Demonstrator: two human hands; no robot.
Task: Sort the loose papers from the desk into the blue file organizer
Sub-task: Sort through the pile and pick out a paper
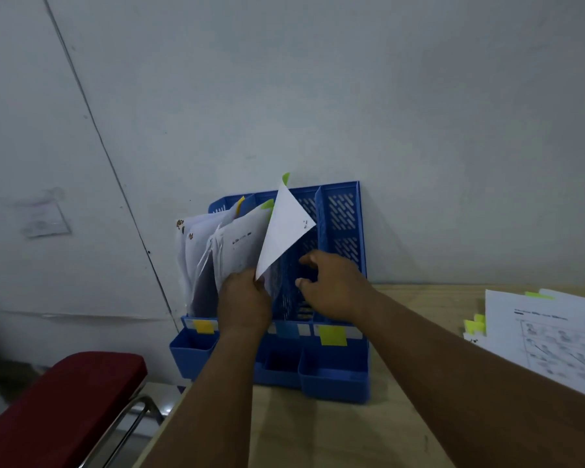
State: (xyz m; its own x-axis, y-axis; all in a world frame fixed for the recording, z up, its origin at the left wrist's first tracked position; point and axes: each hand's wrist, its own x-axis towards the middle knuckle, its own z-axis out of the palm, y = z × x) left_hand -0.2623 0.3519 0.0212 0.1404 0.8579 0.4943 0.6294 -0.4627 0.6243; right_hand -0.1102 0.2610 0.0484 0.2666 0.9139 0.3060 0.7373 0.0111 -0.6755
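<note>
The blue file organizer [341, 217] stands upright against the wall at the desk's left end. Its left slots hold several white papers with yellow and green tabs. My left hand [244, 304] pinches the lower corner of a white sheet [284, 231] with a green tab, which leans over a middle slot. My right hand [331, 285] hovers in front of the middle slots with fingers loosely curled and nothing in it. A stack of loose printed papers [551, 336] with green tabs lies on the desk at the right.
Colored sticky labels mark the organizer's front, yellow [204, 325], blue and green [332, 335]. A red padded chair [61, 403] with a metal frame stands at lower left beside the wooden desk [318, 430]. The wall is right behind the organizer.
</note>
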